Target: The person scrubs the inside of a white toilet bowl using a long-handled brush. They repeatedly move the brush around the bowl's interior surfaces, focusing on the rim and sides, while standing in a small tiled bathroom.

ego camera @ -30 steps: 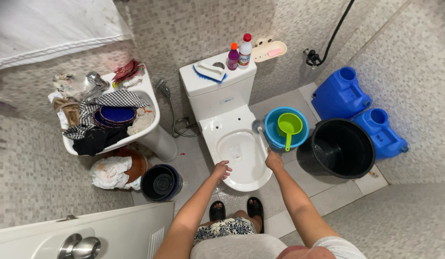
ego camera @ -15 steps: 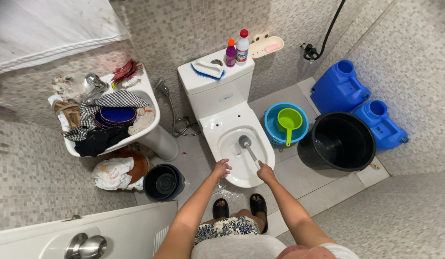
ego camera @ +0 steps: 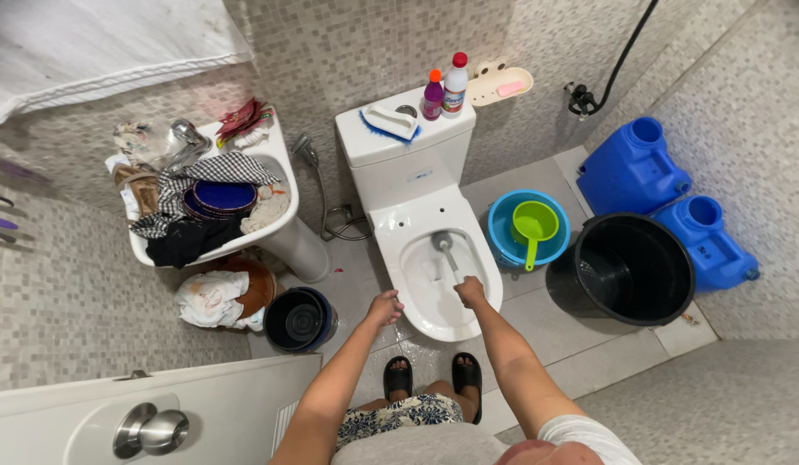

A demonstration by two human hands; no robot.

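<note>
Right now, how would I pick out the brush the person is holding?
Find the white toilet against the back wall, between the cluttered sink and the blue basin. The toilet brush reaches into its bowl, handle in the right hand. Unlike the blue scrub brush on the tank, it has a long handle and round grey head.

- Bright, even, cool-white light overhead; no hard-edged shadows anywhere.
- Soft shadow pooled under the sink (ego camera: 283,226) and around the small dark bucket (ego camera: 300,319) on the floor.
- Interior of the large black tub (ego camera: 628,267) near featureless, only a faint sheen on its inner wall.
- Mild glare on the white toilet (ego camera: 417,211) rim and cistern lid; detail kept, not blown out.
- Specular highlight on the metal door knob (ego camera: 150,430), lower left.
- Strong wide-angle distortion: walls and door edge bow outward, tile lines curve toward the corners.
- Focus sharp across the centre; slight softness at the bottom edge, on clothing closest to the lens.
- No motion blur on the right hand (ego camera: 470,290) or left hand (ego camera: 384,307).
</note>
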